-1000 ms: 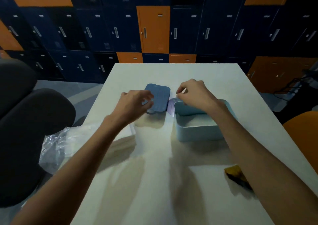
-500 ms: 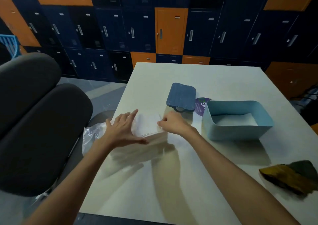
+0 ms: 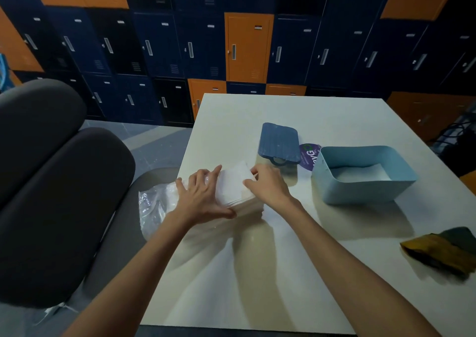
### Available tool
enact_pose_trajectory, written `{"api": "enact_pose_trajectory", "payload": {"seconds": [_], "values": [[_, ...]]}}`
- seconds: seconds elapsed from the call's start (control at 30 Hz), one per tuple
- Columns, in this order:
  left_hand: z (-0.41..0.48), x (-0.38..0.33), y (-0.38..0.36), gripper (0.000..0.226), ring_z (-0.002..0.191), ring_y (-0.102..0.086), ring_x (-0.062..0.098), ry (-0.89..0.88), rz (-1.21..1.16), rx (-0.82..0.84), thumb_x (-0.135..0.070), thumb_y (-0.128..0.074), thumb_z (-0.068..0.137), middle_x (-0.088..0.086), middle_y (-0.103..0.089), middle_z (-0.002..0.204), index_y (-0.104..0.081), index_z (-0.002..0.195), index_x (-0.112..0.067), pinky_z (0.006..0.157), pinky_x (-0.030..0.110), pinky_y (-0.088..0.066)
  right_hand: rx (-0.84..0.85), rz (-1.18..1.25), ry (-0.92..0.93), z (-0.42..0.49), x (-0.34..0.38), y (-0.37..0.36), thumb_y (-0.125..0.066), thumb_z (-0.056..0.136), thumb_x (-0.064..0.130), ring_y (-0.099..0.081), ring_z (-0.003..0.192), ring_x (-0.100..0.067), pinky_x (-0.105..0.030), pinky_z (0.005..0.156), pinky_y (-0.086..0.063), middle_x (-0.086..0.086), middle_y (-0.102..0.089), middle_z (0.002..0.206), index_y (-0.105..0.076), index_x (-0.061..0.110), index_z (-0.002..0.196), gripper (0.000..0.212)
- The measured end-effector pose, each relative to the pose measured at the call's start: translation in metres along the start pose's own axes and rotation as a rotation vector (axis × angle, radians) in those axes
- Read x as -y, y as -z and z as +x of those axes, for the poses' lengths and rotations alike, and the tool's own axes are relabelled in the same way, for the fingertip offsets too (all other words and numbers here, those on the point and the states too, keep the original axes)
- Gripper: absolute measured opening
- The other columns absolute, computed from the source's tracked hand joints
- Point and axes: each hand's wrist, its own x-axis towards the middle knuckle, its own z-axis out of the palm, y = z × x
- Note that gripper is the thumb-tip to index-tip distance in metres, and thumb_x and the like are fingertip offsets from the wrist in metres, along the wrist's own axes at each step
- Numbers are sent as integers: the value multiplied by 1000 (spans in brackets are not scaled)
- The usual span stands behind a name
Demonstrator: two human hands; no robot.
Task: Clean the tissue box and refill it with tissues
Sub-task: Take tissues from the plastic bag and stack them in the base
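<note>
- left hand (image 3: 203, 197) flat, fingers spread, pins tissue stack (image 3: 233, 184) steady
- right hand (image 3: 268, 184) pinches its top sheets, probably to lift a batch
- tissue box (image 3: 360, 195) open to the right, lid (image 3: 279, 140) off beside it

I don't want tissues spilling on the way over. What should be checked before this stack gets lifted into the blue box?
1. Tissue box open at the top: ok.
2. Lid off and lying apart from the box: ok.
3. Both hands on the tissue stack: ok. The left hand rests on it with straight fingers, and the right hand pinches its right edge.
4. Stack free of the plastic wrapper: cannot tell, since the wrapper lies bunched right beside the left hand.
5. Room inside the box: cannot tell. Something white already lies at the bottom.
6. Cloth out of the way: ok, it lies nearer than the box.
</note>
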Motion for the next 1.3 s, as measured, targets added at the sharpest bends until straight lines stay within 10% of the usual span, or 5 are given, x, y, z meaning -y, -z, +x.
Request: {"api": "enact_pose_trajectory", "payload": {"seconds": [0.23, 0.53, 1.3], "values": [[0, 3, -7, 125, 137, -25, 25, -33, 15, -29, -82, -47, 44, 5, -27, 144, -5, 150, -32, 109, 58, -12, 72, 106, -161, 5, -2, -6, -67, 83, 31, -39, 60, -18, -28, 47, -23, 1, -36, 67, -32, 16, 63, 43], [2, 6, -9, 126, 136, -25, 25, -58, 11, -36, -86, -37, 41, 5, -27, 145, -5, 151, -31, 110, 59, -12, 46, 51, -178, 7, 5, -19, -68, 80, 32, -52, 110, -32, -33, 74, -42, -14, -54, 120, -56, 6, 116, 46], [-2, 3, -3, 122, 132, -32, 25, -76, -74, -52, -71, -64, 54, 4, -29, 140, -4, 151, -29, 111, 56, -13, 96, 691, -334, 10, -12, 25, -71, 77, 6, -57, 81, -17, -31, 61, -51, -5, -61, 99, -56, 12, 105, 32]]}}
